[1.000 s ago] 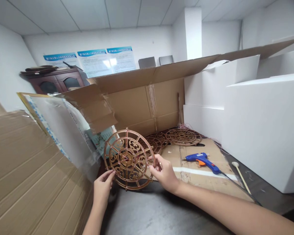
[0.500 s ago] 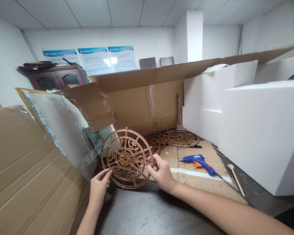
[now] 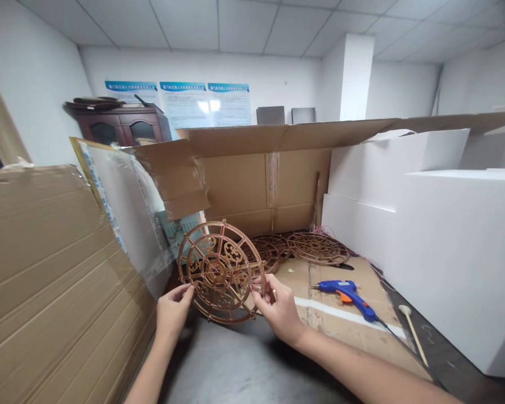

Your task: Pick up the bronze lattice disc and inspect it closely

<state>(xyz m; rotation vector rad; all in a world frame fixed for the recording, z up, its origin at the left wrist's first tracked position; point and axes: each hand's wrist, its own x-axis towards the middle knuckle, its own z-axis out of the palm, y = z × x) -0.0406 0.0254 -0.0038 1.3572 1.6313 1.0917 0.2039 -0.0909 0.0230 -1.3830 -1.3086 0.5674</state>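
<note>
A dark table [image 3: 219, 370] carries everything, with a tall cardboard wall [image 3: 235, 182] behind and white blocks [image 3: 463, 252] along the right. A flat cardboard sheet [image 3: 353, 342] lies on the table's right part. The copper-coloured openwork disc [image 3: 215, 271] is between the two hands, tilted up with its face toward the viewer; whether its lower rim touches the table cannot be told. More such discs [image 3: 318, 248] lie behind it. The left hand [image 3: 171, 311] pinches the lower left rim between thumb and fingers, nearly closed; the right hand [image 3: 280, 308], fingers curled, grips the rim at the lower right. Beyond the right hand lies a blue glue gun [image 3: 348, 294], then a thin round-headed stick [image 3: 414, 336].
</note>
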